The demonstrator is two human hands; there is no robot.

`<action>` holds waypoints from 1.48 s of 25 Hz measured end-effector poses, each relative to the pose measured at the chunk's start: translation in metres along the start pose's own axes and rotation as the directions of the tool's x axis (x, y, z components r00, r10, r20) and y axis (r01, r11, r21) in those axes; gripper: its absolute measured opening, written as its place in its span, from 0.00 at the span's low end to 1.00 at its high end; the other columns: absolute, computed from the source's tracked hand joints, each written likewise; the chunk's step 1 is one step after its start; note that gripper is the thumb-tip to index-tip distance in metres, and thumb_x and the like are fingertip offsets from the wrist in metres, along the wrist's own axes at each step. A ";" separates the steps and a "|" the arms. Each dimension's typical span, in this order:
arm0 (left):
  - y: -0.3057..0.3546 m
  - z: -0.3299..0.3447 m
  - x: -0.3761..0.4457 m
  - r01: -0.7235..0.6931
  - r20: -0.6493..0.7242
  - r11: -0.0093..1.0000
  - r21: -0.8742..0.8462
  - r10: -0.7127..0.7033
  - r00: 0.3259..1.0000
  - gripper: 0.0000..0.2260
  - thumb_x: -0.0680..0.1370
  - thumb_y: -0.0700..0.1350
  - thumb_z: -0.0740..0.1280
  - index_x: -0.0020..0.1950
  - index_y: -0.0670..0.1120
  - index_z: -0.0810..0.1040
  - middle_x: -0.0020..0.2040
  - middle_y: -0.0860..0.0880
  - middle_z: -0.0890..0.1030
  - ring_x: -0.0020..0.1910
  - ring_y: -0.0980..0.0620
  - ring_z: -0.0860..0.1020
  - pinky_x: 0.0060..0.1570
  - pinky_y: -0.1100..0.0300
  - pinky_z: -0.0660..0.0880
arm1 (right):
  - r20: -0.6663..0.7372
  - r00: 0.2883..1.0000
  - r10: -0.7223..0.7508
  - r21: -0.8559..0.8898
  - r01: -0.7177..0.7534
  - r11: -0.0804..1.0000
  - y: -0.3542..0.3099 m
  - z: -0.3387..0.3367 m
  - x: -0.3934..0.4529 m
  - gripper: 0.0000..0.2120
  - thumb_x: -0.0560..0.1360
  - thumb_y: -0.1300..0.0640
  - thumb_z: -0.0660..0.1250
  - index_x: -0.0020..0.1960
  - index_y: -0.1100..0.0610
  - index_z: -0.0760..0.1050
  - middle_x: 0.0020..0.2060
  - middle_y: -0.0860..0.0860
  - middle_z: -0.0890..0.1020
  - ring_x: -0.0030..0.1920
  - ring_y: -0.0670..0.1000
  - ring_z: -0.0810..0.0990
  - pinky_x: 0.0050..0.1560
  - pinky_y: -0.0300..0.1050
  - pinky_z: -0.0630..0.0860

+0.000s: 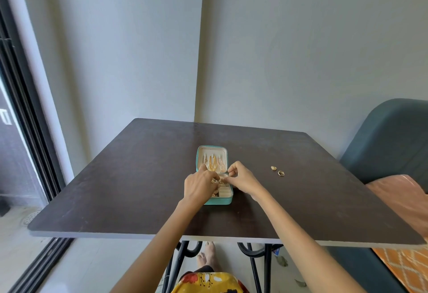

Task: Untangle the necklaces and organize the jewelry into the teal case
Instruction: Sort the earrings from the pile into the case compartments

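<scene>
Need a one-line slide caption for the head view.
Both hands work jewelry over the open teal case; two rings wait aside.

Soft daylight perhaps from left window (9, 116), wide-angle bending at edges, sharp focus

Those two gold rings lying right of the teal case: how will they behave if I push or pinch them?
The two gold rings look small and lie flat on the smooth dark table, so a push would probably slide them. Tipped onto an edge, they might roll. They look rigid and hard to pinch; lifting one at a time seems safer.
</scene>
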State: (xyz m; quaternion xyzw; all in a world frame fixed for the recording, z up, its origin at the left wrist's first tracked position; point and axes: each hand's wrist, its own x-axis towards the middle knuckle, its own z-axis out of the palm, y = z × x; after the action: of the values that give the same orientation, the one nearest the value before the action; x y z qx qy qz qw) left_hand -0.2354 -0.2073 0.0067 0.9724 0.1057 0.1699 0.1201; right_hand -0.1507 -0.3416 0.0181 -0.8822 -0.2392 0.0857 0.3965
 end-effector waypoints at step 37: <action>-0.009 -0.006 0.010 0.084 0.012 0.949 -0.304 -0.085 0.996 0.07 0.77 0.50 0.65 0.53 0.56 0.79 0.56 0.53 0.76 0.51 0.53 0.78 0.52 0.54 0.74 | -0.482 0.858 0.177 -0.233 -0.320 0.918 0.109 -0.094 0.013 0.03 0.73 0.58 0.70 0.45 0.57 0.79 0.49 0.55 0.79 0.47 0.58 0.79 0.45 0.46 0.74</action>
State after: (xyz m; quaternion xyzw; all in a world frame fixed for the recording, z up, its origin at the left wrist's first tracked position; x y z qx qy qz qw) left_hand -0.2297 -0.1954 0.0129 0.9368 0.1199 0.1793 0.2754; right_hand -0.0681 -0.4595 0.0009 -0.9517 -0.0335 -0.1086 0.2852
